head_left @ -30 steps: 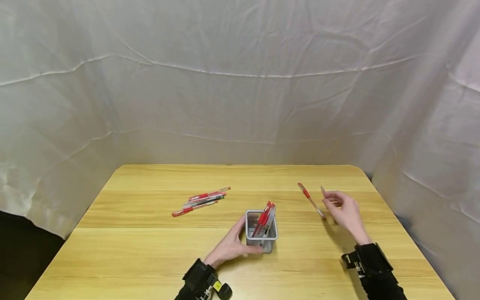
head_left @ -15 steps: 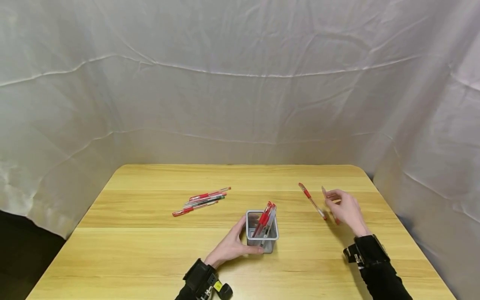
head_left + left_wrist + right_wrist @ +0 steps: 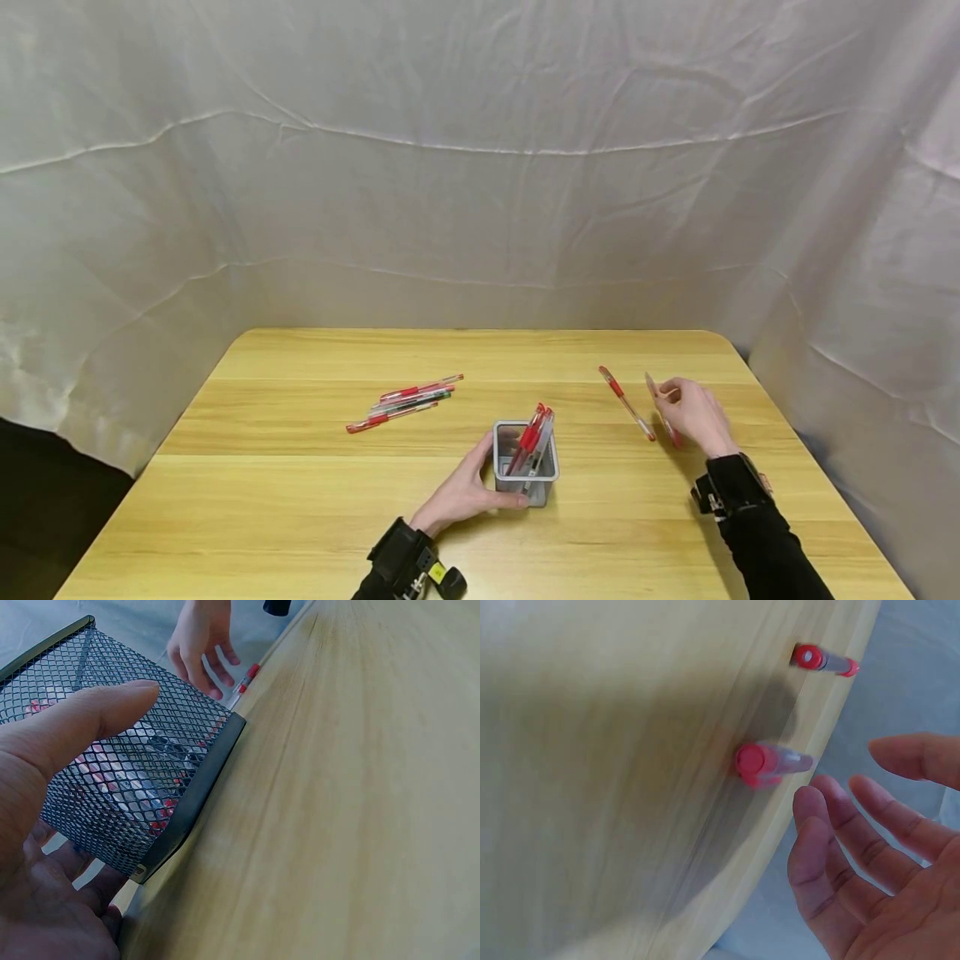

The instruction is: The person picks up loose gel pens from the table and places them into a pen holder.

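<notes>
Cup [image 3: 542,495] part filled, left hand [image 3: 461,493] gripping it: a few pens [image 3: 530,440] lean inside, while a cluster [image 3: 408,402] to its left and two lone pens [image 3: 626,403] to its right look left to do. Right hand [image 3: 697,417] hovers by the outer lone pen [image 3: 672,432], fingers loosely bent, thumb apart, nothing grasped. Bare worktop [image 3: 592,517] separates cup and right hand; far edge and curtain [image 3: 480,217] lie beyond the pens.

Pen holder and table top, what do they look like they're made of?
Pen holder: probably coated metal with a dull finish; its walls are open mesh edged by solid strips. Table top: smooth wood or wood-look laminate, unclear which, showing streaky grain.
</notes>
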Available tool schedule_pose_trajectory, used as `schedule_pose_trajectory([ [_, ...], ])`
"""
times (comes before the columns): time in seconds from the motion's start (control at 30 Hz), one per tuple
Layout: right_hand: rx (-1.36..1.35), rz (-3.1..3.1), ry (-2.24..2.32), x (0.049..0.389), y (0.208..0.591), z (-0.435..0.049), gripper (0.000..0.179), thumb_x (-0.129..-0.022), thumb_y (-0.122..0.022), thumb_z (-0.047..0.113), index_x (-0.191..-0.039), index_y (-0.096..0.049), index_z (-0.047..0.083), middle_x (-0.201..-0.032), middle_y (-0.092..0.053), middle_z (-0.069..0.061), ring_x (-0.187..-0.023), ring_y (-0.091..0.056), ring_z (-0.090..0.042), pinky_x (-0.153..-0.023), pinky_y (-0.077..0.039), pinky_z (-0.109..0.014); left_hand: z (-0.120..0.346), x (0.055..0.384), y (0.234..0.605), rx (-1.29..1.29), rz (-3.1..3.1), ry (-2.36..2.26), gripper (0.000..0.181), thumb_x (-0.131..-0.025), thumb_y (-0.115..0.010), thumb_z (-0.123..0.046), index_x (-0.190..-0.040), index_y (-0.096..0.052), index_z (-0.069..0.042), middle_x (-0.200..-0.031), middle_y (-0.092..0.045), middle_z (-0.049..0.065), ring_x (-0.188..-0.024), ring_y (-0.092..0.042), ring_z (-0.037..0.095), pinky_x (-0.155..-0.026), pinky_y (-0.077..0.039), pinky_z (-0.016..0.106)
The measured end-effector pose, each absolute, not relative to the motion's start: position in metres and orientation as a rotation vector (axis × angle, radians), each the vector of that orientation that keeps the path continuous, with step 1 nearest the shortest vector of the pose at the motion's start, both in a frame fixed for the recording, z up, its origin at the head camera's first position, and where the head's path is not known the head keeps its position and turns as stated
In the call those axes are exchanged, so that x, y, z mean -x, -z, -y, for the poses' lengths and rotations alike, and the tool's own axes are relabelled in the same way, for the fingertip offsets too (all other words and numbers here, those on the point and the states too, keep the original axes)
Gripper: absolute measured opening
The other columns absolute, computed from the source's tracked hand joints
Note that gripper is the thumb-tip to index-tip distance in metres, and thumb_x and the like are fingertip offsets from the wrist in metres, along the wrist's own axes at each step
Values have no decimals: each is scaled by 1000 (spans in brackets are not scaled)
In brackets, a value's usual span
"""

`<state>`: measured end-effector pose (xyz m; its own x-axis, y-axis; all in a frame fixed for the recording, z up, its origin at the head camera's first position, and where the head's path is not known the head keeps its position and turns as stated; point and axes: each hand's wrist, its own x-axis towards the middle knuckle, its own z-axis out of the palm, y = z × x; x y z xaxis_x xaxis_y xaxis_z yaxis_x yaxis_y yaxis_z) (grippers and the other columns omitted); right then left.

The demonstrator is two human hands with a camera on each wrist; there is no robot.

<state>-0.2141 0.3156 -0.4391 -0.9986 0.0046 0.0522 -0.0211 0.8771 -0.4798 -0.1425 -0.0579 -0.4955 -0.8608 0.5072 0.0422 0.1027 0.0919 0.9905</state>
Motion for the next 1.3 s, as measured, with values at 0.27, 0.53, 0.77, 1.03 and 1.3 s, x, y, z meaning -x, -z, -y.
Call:
schedule_pose_trajectory([
  [0.27,140,3179,-661,223,437,-319,40,-95,-57,25,-122,-61,-5,-117,-70,-25,-101,-65,-41,-74,-50,-48,58,143,495,-610,-2063,-1832,95,-74,-88,-15,-152,-36,-35,-153,-47,1,-146,-36,29,-123,-20,64],
  [0.53,224,3212,-556,231,441,-320,34,-94,-57,25,-114,-63,-1,-110,-67,-26,-86,-59,-32,-65,-45,-41,58,143,496,-607,-2066,-1824,96,-75,-88,-16,-153,-36,-34,-153,-46,1,-147,-36,30,-123,-22,64],
  [0.77,238,3217,-505,237,442,-317,25,-94,-58,25,-99,-64,1,-89,-62,-17,-73,-54,-26,-58,-36,-35,58,144,498,-610,-2084,-1811,94,-75,-88,-17,-151,-37,-38,-151,-47,-1,-147,-36,28,-124,-22,62],
  [1.03,258,3257,-475,243,443,-317,22,-90,-58,23,-94,-62,1,-84,-60,-16,-73,-54,-29,-60,-39,-39,58,143,499,-603,-2084,-1812,96,-74,-88,-17,-151,-36,-37,-154,-45,0,-149,-33,29,-124,-21,62],
  [1.3,193,3266,-433,249,446,-315,23,-88,-54,21,-70,-47,9,-72,-53,-12,-67,-52,-28,-55,-39,-36,58,144,498,-602,-2094,-1812,94,-74,-89,-18,-151,-37,-36,-152,-47,-1,-148,-34,29,-124,-22,62],
])
